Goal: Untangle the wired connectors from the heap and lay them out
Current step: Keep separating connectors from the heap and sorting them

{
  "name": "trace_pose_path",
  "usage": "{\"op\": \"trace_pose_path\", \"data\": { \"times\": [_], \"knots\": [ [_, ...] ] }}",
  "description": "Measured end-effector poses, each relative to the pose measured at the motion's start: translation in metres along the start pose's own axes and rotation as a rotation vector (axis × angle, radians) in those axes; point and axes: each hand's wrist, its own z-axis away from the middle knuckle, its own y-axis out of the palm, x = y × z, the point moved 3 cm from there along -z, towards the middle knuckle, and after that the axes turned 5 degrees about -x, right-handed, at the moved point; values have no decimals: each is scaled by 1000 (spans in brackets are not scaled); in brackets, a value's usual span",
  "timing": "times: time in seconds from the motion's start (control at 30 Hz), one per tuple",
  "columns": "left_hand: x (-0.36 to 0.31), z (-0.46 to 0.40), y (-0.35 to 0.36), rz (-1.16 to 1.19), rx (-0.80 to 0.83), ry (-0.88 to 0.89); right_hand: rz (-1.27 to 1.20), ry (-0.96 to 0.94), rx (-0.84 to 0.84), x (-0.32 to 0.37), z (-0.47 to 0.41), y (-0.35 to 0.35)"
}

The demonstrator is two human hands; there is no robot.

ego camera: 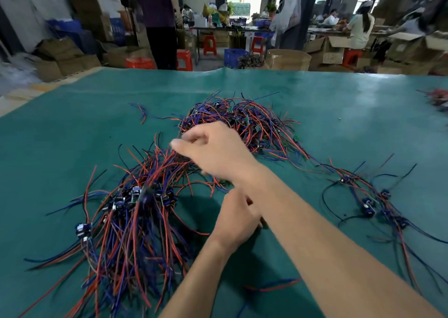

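A tangled heap of red, blue and black wired connectors [257, 124] lies at the middle of the green mat [72, 136]. A second, larger bundle [135, 211] with small blue connector boards fans out at the near left. My right hand [215, 150] reaches across from the right and hangs over the top of this bundle, its fingers curled down into the red wires there. My left hand [236, 214] sits lower, partly under my right forearm, with its fingers curled and mostly hidden. Several connectors [368, 204] lie spread out at the right.
A loose red and blue wire [274, 285] lies near the front edge. Another small pile [438, 99] sits at the far right edge of the mat. Beyond the table stand a person [157, 15], red stools, cardboard boxes and other workers.
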Motion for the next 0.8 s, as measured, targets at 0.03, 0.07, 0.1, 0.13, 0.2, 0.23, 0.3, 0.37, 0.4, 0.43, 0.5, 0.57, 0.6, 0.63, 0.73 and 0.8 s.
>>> {"op": "trace_pose_path", "data": {
  "times": [0.03,0.07,0.1,0.13,0.2,0.23,0.3,0.37,0.4,0.43,0.5,0.57,0.6,0.63,0.73,0.8],
  "knots": [
    [1,-1,2,8,5,-32,93,9,-50,-9,-12,-6],
    [1,-2,4,16,16,-60,175,40,-112,-21,-24,-15],
    [2,-2,5,25,28,-79,254,92,-159,-36,-35,-25],
    [3,-2,6,34,38,-90,336,156,-189,-52,-43,-34],
    [5,-3,5,39,44,-94,465,273,-186,-89,-56,-49],
    [4,-3,5,42,46,-94,510,311,-165,-106,-59,-54],
    [4,-3,5,46,49,-105,543,346,-110,-131,-58,-56],
    [3,-3,4,45,46,-116,501,351,-132,-144,-56,-57],
    [3,-3,4,46,45,-120,477,341,-165,-147,-56,-58],
    [3,-3,4,47,44,-124,459,323,-205,-148,-56,-61],
    [2,-2,3,49,43,-128,457,286,-288,-146,-54,-68],
    [2,-2,3,52,44,-133,438,264,-398,-144,-49,-80],
    [2,-2,4,54,43,-136,413,259,-458,-144,-46,-87],
    [2,-2,4,57,42,-137,372,258,-510,-144,-42,-95],
    [4,-3,3,66,41,-137,-10,308,-608,-147,-28,-119],
    [4,-3,3,77,41,-140,-364,329,-627,-141,-12,-133]
  ]
}}
